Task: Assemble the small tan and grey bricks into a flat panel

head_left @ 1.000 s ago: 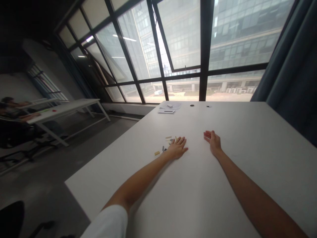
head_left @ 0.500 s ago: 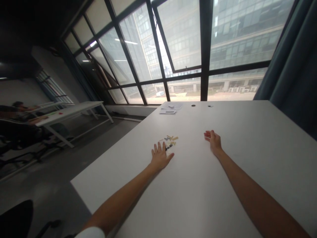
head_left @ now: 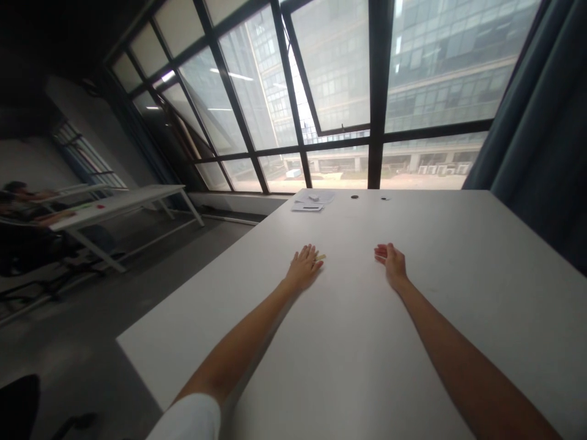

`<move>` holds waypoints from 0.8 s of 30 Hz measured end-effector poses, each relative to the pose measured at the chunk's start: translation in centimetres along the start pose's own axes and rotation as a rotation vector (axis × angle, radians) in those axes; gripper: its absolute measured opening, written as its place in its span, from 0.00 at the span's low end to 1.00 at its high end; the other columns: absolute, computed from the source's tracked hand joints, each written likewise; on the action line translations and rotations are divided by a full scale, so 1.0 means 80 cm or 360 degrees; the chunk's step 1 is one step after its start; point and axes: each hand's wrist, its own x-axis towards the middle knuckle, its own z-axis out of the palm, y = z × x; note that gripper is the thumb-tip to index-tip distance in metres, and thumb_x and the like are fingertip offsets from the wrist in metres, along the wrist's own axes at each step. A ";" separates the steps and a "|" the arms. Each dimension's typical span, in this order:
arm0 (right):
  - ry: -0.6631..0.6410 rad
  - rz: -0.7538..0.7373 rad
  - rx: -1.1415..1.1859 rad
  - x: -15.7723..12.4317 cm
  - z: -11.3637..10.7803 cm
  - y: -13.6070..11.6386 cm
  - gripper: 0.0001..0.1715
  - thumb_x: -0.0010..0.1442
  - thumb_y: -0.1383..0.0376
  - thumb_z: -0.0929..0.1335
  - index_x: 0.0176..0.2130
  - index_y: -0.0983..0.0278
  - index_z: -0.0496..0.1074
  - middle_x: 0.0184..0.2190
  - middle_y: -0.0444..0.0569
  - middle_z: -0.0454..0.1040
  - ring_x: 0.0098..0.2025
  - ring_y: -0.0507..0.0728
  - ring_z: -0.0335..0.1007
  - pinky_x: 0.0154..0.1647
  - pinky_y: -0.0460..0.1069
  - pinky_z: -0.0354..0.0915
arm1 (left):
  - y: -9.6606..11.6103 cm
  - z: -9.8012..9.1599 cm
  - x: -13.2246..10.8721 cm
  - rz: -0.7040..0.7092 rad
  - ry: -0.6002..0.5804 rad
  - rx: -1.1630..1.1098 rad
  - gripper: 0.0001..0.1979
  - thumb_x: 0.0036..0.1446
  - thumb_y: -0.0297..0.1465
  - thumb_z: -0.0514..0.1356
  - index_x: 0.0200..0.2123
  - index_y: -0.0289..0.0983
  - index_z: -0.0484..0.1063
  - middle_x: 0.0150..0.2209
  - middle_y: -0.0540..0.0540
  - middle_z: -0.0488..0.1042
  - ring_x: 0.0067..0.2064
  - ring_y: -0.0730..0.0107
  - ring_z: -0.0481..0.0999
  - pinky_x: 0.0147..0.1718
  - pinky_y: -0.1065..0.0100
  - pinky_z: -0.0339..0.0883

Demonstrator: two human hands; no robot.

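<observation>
My left hand (head_left: 304, 267) lies over a small pile of pieces on the white table (head_left: 348, 342), palm down with its fingers stretched out. Most of the pile is hidden beneath it. One yellowish strip-like piece (head_left: 321, 257) shows past the fingers on the right. My right hand (head_left: 394, 264) rests on its side on the tabletop, further to the right. Its fingers are loosely curved and apart, and I see nothing in them.
Papers (head_left: 308, 206) with a dark marking lie at the far left of the table. Two dark round spots, one a table hole (head_left: 354, 197), are near the far edge. A blue curtain (head_left: 509, 128) hangs at right. People sit by another table (head_left: 123, 205) at left.
My left hand has moved forward over the pile, covering the yellow, black and grey pieces that showed before. My right hand has stayed nearly in place; the view has shifted slightly.
</observation>
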 end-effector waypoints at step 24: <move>0.0004 0.0286 0.0339 -0.056 -0.013 -0.071 0.21 0.62 0.47 0.65 0.38 0.59 0.77 0.46 0.51 0.79 0.48 0.61 0.75 0.46 0.55 0.73 | 0.158 0.021 -0.022 0.0422 0.0191 -0.0629 0.22 0.67 0.33 0.50 0.61 0.33 0.66 0.62 0.39 0.69 0.66 0.59 0.63 0.67 0.58 0.56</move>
